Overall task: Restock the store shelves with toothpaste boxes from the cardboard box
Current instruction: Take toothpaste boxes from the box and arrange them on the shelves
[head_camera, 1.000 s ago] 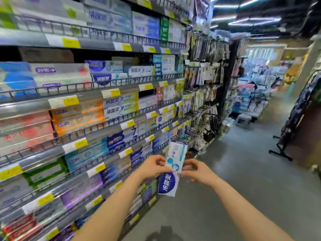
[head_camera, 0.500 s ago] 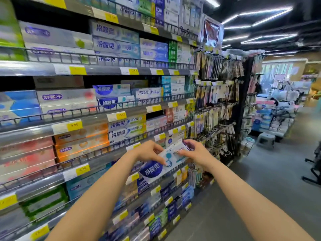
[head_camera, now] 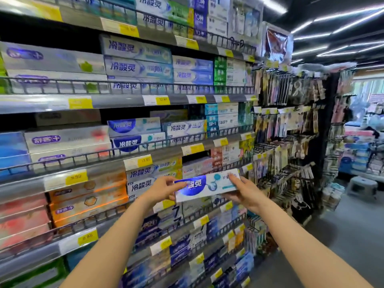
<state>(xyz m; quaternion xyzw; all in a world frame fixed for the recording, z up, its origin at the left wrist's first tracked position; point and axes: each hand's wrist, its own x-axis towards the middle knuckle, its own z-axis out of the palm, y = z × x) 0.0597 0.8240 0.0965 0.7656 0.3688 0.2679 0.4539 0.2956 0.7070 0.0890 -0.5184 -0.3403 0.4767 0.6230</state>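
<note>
A white and blue toothpaste box (head_camera: 204, 185) is held level in front of the shelves, long side horizontal. My left hand (head_camera: 161, 189) grips its left end and my right hand (head_camera: 244, 193) grips its right end. Matching white and blue boxes (head_camera: 136, 133) are stacked two shelves up, behind a wire rail. The store shelves (head_camera: 116, 100) rise in several tiers on the left, packed with toothpaste boxes and edged with yellow price tags. The cardboard box is not in view.
A dark gap (head_camera: 195, 155) shows on the shelf just above the held box. Racks of hanging toothbrushes (head_camera: 291, 125) stand to the right of the shelves. A grey stool (head_camera: 362, 183) sits on the aisle floor beyond them.
Both hands raised the box and turned it from upright to level, bringing it close to the shelf front. My view tilted upward along the shelves.
</note>
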